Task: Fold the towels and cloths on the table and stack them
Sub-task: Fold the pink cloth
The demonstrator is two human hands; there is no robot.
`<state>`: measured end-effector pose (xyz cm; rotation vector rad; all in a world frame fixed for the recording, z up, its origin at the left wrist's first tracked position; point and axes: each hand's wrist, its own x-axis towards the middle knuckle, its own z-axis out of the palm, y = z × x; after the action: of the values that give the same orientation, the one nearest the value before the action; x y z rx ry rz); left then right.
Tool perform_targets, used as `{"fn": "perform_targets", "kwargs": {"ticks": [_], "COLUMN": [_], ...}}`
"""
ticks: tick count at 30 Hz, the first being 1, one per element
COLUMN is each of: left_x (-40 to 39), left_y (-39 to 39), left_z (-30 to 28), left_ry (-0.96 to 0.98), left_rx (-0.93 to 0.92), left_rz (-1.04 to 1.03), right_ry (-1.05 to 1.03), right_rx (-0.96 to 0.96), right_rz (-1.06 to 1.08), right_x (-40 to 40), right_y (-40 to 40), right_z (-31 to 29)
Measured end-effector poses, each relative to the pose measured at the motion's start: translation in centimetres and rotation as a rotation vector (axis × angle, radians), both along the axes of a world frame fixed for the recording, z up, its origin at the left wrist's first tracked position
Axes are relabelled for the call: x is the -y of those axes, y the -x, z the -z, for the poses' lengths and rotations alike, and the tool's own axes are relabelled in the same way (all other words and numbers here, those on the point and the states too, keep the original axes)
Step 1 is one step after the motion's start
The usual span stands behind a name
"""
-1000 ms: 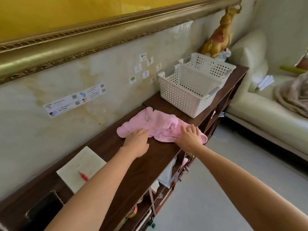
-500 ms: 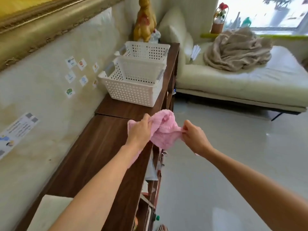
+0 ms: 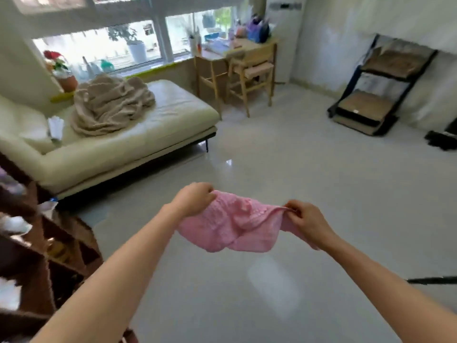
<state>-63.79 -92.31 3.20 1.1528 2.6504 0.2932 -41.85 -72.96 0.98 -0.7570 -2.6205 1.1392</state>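
My left hand [image 3: 191, 200] is fisted around one top corner of the pink cloth [image 3: 231, 222], which hangs in mid-air above the floor [image 3: 309, 169]. My right hand [image 3: 305, 222] pinches the other corner, probably to spread it for folding.

No text, label, brand, number or sign can be read anywhere; the view is blurred throughout.

The person is wearing nothing on either forearm: both are showing bare from elbow to wrist. The left hand [image 3: 191, 199] and right hand [image 3: 306, 222] are showing no gloves, rings or watch.
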Motion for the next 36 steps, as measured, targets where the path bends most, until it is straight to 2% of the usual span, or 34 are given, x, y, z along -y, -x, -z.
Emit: {"fn": "perform_targets", "kwargs": {"ticks": [5,7,10,12,15,19,24,26,29,31,33,36], "left_x": [-21.5,-27.4,-36.1,-39.8,-45.0,-50.8,-59.5,-63.5,-69.5,-73.4,-77.2,-81.1], "left_y": [-13.6,-18.9,-28.1,-32.6,-38.5,-43.4,-46.4,-46.3,-45.2,-44.4,-43.9,-44.0], "left_z": [-1.6,-2.6,-4.1,-5.1,-5.5,-5.3,-5.9,-5.9,-6.3,-6.8,-7.5,-7.5], "left_ry": [0.070,0.046,-0.013,-0.121,-0.298,-0.576,-0.860,-0.864,-0.781,-0.657,-0.444,-0.167], "left_rx": [-0.121,-0.161,-0.320,-0.376,-0.319,-0.286,-0.323,-0.293,-0.284,-0.283,-0.279,-0.321], "left_rz": [0.585,0.782,1.180,1.369,1.570,1.822,1.947,1.986,2.061,2.076,2.017,1.833], "right_ry": [0.084,0.138,0.199,0.285,0.430,0.533,0.650,0.635,0.470,0.321,0.214,0.187], "right_rx": [0.140,0.077,-0.033,-0.111,-0.277,-0.316,-0.337,-0.303,-0.230,-0.221,-0.198,-0.135], "right_rz": [0.188,0.322,0.526,0.602,0.769,0.831,0.823,0.908,1.073,1.178,1.241,1.241], "right_x": [-13.9,-17.5,-21.9,-23.6,-25.1,-26.6,-30.6,-33.1,-37.3,-40.1,-43.0,-46.5], "right_y": [-16.5,-21.1,-28.5,-31.9,-37.8,-42.5,-44.7,-44.3,-43.6,-43.6,-43.6,-43.6], "right_z": [-0.3,-0.5,-1.4,-2.2,-2.2,-1.9,-2.9,-2.6,-3.6,-4.8,-5.5,-5.8]}}
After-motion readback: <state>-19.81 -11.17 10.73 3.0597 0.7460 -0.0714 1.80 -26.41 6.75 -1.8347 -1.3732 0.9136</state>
